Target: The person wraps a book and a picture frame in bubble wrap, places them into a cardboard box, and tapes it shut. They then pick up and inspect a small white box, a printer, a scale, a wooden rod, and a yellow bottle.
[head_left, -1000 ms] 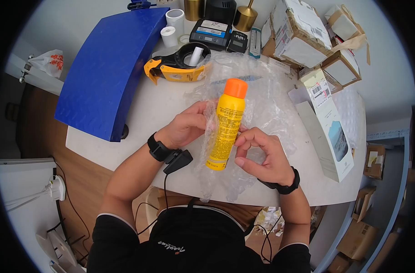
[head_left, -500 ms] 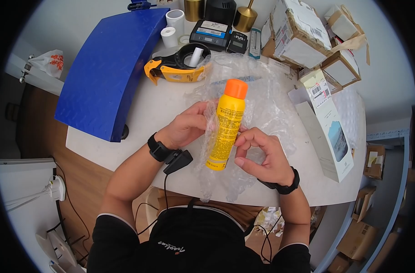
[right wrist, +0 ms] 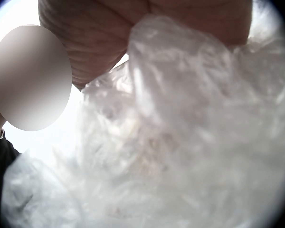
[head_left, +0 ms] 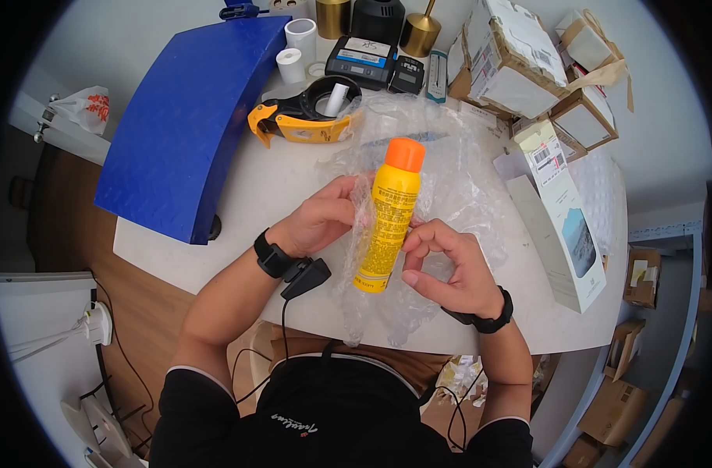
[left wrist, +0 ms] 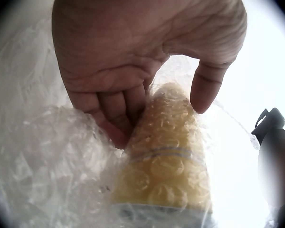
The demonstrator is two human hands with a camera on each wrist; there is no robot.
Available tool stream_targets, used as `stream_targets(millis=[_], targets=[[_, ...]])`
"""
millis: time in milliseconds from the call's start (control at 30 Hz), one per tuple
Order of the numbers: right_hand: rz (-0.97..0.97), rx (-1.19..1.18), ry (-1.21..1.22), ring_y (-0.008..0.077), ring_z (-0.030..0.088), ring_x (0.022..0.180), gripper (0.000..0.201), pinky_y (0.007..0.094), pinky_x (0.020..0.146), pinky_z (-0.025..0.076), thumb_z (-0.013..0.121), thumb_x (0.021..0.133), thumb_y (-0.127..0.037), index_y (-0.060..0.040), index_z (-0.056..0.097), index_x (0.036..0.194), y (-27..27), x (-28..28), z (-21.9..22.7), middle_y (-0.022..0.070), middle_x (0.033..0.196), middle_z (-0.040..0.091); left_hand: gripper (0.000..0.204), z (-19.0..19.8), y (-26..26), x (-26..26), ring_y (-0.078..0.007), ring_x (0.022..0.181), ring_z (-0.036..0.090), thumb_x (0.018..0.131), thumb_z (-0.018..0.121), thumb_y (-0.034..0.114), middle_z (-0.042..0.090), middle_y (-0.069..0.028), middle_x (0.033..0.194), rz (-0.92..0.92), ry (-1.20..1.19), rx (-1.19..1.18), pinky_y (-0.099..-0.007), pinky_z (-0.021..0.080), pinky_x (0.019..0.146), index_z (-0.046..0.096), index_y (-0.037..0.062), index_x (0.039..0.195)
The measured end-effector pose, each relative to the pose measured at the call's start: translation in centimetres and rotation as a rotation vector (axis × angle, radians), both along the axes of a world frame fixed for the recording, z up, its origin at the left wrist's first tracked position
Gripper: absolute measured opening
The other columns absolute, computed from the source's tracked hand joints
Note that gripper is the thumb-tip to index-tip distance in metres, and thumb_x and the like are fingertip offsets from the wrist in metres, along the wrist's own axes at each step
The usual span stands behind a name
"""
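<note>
A yellow spray bottle (head_left: 386,226) with an orange cap (head_left: 405,155) lies tilted over clear bubble wrap (head_left: 465,179), cap end away from the body. From the left, the left hand (head_left: 317,218) grips the wrap at the bottle's side. The left wrist view shows the wrapped bottle (left wrist: 166,161) between the thumb and fingers of that hand (left wrist: 142,47). The right hand (head_left: 453,269) has curled fingers at the wrap along the bottle's right edge, thumb apart; their tips are partly hidden. Crumpled wrap (right wrist: 180,123) covers most of the right wrist view below the palm (right wrist: 147,23).
A blue curved panel (head_left: 188,125) stands at the left. Behind the wrap are a yellow-and-black tape dispenser (head_left: 305,121), paper rolls (head_left: 291,65) and a black device (head_left: 361,62). Taped cartons (head_left: 520,58) stand back right, with a long white box (head_left: 562,218) nearer.
The bottle has turned slightly about its length, showing different print near its base, and its cap sits a touch nearer the body. Both hands look almost unmoved.
</note>
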State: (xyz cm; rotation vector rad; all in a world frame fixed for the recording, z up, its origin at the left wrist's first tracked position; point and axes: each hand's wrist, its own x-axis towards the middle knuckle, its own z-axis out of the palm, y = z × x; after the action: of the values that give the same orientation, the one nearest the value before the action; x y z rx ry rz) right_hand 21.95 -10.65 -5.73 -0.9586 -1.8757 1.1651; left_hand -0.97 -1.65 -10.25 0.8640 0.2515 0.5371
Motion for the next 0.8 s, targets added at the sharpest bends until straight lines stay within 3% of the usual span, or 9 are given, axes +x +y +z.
stream_targets(millis=[400, 733, 800], targets=[[-0.014, -0.033, -0.014, 0.0194, 0.071, 0.074, 0.029, 0.0382, 0.106, 0.047, 0.073, 0.083, -0.005, -0.0047, 0.058, 0.108, -0.07, 0.1, -0.19, 0.0061, 0.075, 0.069, 0.077, -0.57, 0.08, 0.19, -0.0261, 0.12, 0.063, 0.078, 0.073, 0.031, 0.062, -0.016, 0.132, 0.017, -0.024, 0.03, -0.0394, 0.045, 0.108, 0.048, -0.0025, 0.142], [-0.003, -0.025, -0.009, 0.0199, 0.071, 0.074, 0.03, 0.0403, 0.111, 0.042, 0.072, 0.083, -0.005, -0.0044, 0.058, 0.109, 0.03, 0.12, -0.33, 0.0061, 0.074, 0.069, 0.075, -0.96, 0.08, 0.3, -0.0277, 0.119, 0.063, 0.081, 0.07, 0.032, 0.063, -0.0193, 0.129, 0.009, -0.049, 0.012, -0.0399, 0.046, 0.107, 0.046, -0.0037, 0.142], [-0.002, -0.011, -0.019, 0.0184, 0.07, 0.073, 0.031, 0.0355, 0.1, 0.05, 0.073, 0.083, -0.005, -0.0046, 0.058, 0.11, 0.01, 0.16, -0.39, 0.0055, 0.075, 0.068, 0.074, -1.01, 0.06, 0.3, -0.028, 0.119, 0.063, 0.081, 0.07, 0.032, 0.064, -0.0198, 0.129, 0.003, -0.056, 0.013, -0.04, 0.046, 0.107, 0.047, -0.0036, 0.142]])
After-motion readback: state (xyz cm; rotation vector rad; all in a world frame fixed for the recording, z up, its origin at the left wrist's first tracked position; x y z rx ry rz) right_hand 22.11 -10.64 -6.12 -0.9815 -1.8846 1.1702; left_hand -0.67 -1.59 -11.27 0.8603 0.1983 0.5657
